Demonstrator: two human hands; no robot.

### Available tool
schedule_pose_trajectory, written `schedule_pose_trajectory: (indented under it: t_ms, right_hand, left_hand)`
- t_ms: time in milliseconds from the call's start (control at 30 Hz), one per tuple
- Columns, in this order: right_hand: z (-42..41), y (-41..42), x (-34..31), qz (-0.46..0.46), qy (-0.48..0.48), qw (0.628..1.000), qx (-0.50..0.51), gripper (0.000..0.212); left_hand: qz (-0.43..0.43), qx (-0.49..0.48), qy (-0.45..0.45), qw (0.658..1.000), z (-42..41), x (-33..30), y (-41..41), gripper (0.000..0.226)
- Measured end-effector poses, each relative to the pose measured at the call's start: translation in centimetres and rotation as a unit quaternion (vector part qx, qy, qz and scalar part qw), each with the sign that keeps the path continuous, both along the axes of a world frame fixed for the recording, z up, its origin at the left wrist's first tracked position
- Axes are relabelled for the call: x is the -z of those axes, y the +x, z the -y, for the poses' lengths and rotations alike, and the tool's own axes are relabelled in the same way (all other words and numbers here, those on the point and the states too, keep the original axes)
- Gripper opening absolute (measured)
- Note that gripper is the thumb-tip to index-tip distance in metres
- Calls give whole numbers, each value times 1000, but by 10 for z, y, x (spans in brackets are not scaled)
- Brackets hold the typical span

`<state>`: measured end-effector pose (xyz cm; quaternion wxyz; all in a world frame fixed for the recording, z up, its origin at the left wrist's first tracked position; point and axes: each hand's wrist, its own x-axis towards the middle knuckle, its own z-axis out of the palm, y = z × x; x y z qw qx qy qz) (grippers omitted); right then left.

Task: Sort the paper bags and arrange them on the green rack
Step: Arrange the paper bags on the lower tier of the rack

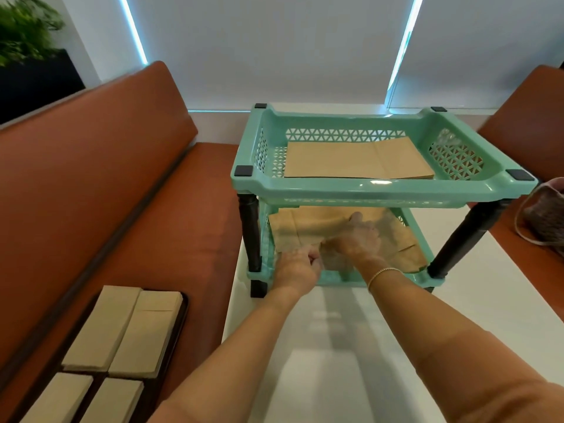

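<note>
The green two-tier rack (378,190) stands on the white table (335,346). A flat stack of brown paper bags (357,160) lies in its top tray. More brown bags (308,224) lie spread across the lower tray. Both my hands reach into that lower tray. My left hand (297,265) grips the front edge of a bag with curled fingers. My right hand (355,236) lies over the bags, fingers bent down onto the paper. Part of the lower pile is hidden behind my hands.
On the orange bench seat at the left, a dark tray (180,319) holds several stacks of smaller paper bags (122,328). A woven bag (546,215) sits on the right bench. A plant (24,29) stands at the far left.
</note>
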<state>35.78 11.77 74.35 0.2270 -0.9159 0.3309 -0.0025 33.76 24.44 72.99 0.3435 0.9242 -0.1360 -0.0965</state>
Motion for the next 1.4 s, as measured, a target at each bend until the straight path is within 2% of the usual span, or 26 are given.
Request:
schedule_pose_trajectory:
  t_ms: [200,333,500,667,733,833,933,1033,1100,1167,1267,1367,1400]
  right_hand:
    - [5,3,-1,33,82,995,42,59]
    - [7,7,7,68,139,987,51,42]
    - [9,-2,-5,80,164,981,60,11]
    - [9,-7,-11,65,166,982,58,11]
    - [9,-6,-8,64,149,985,56,20]
    - [7,-6,-9,100,157,982,36,21]
    - [12,-6,-17,182,237,952,66,20]
    - [24,-15,-32,216,315,917,114,24]
    - [34,-20,-40,249,381,879,145,29]
    - [40,-26,-48,278,448,837,146,28]
    - [45,-36,-52,293,507,802,121,26]
    - [49,-40,-45,307,539,776,112,17]
    - [49,-40,-41,300,530,785,115,15]
  left_hand:
    - [13,2,6,1000,0,0,0,19]
    - [15,-2,4,1000,0,0,-1,19]
    - [0,-6,1,1000,0,-1,0,18]
    - [-4,-14,-2,1000,1,-2,-1,18]
    - [-10,-20,-8,1000,1,-1,0,18]
    - [-22,-28,-15,999,1,3,0,21]
    - [-7,-56,-37,998,1,9,1,37]
    - [30,-95,-61,993,3,6,-3,57]
    - [71,-120,-58,989,4,1,-7,61]
    - [114,-129,-36,984,4,-4,-10,57]
    - [175,-118,-26,977,6,-6,-7,38]
    - [143,-110,-86,980,13,-13,-2,32]
    - [110,-107,-128,980,16,-19,-2,34]
